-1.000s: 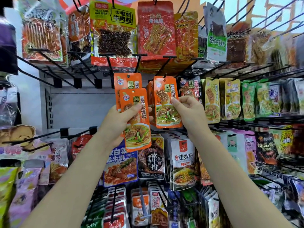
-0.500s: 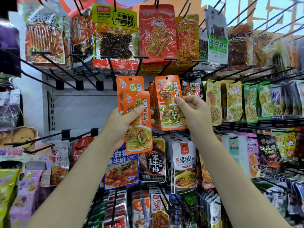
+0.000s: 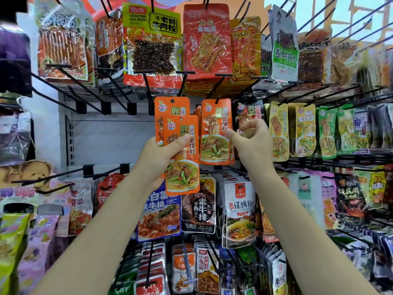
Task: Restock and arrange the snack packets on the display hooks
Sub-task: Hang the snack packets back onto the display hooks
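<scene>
My left hand (image 3: 157,158) is shut on two orange snack packets, one in front (image 3: 182,173) and one behind it (image 3: 170,109), held upright before the rack. To their right a matching orange packet (image 3: 214,145) hangs from a black display hook (image 3: 212,90), with more of the same kind behind it. My right hand (image 3: 255,143) is just right of that hanging packet. Its fingers are loosely curled, its thumb points at the packet's right edge, and it holds nothing.
Several bare black hooks (image 3: 85,90) jut out at the left of the middle row. Yellow (image 3: 278,133) and green (image 3: 327,133) packets hang to the right. Large red packets (image 3: 206,39) fill the top row, and noodle pouches (image 3: 239,211) hang below.
My right hand has let go of the orange packet, which now hangs on the hook, and has drawn slightly right. My left hand keeps its packets.
</scene>
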A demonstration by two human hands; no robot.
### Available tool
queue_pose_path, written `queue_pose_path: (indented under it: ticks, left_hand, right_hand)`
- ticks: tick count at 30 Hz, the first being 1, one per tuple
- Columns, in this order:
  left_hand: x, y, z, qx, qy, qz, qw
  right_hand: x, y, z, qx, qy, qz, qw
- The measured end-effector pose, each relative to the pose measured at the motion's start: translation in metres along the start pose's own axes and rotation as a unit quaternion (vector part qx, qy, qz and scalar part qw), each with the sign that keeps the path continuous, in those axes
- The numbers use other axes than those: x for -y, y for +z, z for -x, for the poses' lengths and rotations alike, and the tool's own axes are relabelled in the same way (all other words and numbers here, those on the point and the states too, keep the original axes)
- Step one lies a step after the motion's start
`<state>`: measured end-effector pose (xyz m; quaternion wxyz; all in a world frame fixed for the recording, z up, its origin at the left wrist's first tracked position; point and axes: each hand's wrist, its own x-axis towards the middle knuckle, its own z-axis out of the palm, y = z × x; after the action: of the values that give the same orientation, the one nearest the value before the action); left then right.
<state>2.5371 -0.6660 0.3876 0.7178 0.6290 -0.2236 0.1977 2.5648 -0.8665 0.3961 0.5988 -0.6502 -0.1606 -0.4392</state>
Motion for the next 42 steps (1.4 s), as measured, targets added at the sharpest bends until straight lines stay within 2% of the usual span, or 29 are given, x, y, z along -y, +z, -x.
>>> queue_pose_path:
  ticks: [2, 3, 7, 9, 12, 15, 18, 22, 30, 42]
  left_hand:
    - [0.000, 0.002, -0.001, -0.003, -0.001, 0.003, 1.000]
    - [-0.001, 0.003, 0.000, -0.005, -0.002, 0.006, 1.000]
    - [-0.001, 0.003, 0.000, -0.024, 0.009, -0.002, 1.000]
    - [-0.001, 0.003, 0.000, -0.025, 0.010, 0.009, 1.000]
    - [-0.003, 0.002, -0.001, -0.016, -0.004, 0.009, 1.000]
    - [-0.003, 0.001, -0.001, -0.002, -0.013, 0.027, 1.000]
    - [0.000, 0.002, -0.002, -0.012, 0.002, 0.042, 0.999]
    - [0.001, 0.002, -0.002, -0.029, 0.017, 0.042, 0.999]
    - [0.003, 0.002, -0.001, -0.034, 0.026, 0.028, 0.999]
    - [0.003, 0.003, 0.000, -0.030, 0.028, 0.026, 0.999]
  right_hand:
    - [0.003, -0.001, 0.010, -0.007, -0.049, 0.016, 0.999]
    - [0.005, 0.001, 0.014, 0.018, -0.069, 0.017, 0.997]
    - [0.014, 0.018, 0.035, 0.225, -0.074, 0.031, 0.971]
    - [0.014, 0.028, 0.041, 0.248, -0.084, 0.062, 0.963]
    - [0.015, 0.032, 0.042, 0.231, -0.091, 0.059, 0.967]
    - [0.015, 0.024, 0.031, 0.168, -0.063, 0.011, 0.984]
    - [0.012, 0.013, 0.014, 0.110, -0.029, -0.020, 0.993]
    - [0.013, 0.003, 0.002, 0.081, -0.016, -0.019, 0.996]
    - [0.012, 0.001, -0.001, 0.087, 0.020, -0.022, 0.996]
    - [0.011, 0.002, -0.003, 0.094, 0.031, -0.016, 0.995]
